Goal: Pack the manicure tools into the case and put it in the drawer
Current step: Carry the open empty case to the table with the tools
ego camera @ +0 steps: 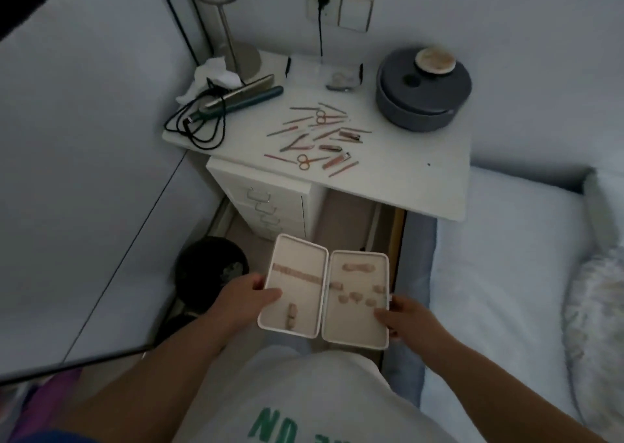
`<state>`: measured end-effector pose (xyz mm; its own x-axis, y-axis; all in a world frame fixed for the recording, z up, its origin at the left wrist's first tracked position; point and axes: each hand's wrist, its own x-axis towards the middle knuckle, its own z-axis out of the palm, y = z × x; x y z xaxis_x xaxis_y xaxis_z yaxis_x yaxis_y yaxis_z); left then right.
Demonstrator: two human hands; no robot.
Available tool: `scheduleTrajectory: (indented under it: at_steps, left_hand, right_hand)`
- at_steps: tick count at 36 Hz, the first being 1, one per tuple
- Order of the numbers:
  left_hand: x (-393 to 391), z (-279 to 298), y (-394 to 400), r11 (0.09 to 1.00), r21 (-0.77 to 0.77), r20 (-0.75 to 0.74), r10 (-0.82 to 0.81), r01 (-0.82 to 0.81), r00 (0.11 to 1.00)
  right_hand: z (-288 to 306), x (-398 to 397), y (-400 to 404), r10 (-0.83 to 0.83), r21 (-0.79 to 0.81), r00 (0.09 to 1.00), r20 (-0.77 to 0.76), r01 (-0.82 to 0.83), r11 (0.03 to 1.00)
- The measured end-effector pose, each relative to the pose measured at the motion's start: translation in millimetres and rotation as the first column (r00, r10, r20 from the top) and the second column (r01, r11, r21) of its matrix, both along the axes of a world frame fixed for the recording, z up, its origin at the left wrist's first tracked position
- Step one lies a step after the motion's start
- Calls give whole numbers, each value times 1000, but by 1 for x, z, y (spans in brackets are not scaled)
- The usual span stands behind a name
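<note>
A white manicure case (pixel 324 290) lies open like a book in front of my chest, its beige lining showing only bare elastic loops. My left hand (pixel 248 295) grips its left half by the outer edge, thumb on the lining. My right hand (pixel 401 317) holds the right half at its lower right corner. Several rose-gold manicure tools (pixel 319 137), among them two pairs of scissors, clippers and thin sticks, lie scattered on the white table top (pixel 405 179). Below the top's left part stands a white drawer unit (pixel 270 203) with metal handles, all its drawers closed.
On the table top sit a grey round box (pixel 422 88), a hair straightener (pixel 243 99) with its black cable, a crumpled tissue and a mirror on a stand (pixel 233 54). A bed (pixel 499 273) lies to the right. A black bin (pixel 211 267) stands on the floor at left.
</note>
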<state>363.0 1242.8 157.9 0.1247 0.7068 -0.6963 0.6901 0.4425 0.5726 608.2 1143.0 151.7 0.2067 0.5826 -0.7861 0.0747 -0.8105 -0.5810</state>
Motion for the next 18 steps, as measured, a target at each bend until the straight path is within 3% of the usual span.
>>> scheduleTrajectory:
  at_steps: [14, 18]
  left_hand:
    - [49, -15, 97, 965, 14, 135, 257, -262, 957]
    - [69, -24, 107, 963, 19, 133, 263, -267, 956]
  right_hand:
    - [-5, 52, 148, 265, 12, 951, 157, -270, 963]
    - [-9, 77, 181, 346, 2, 912, 219, -355, 935]
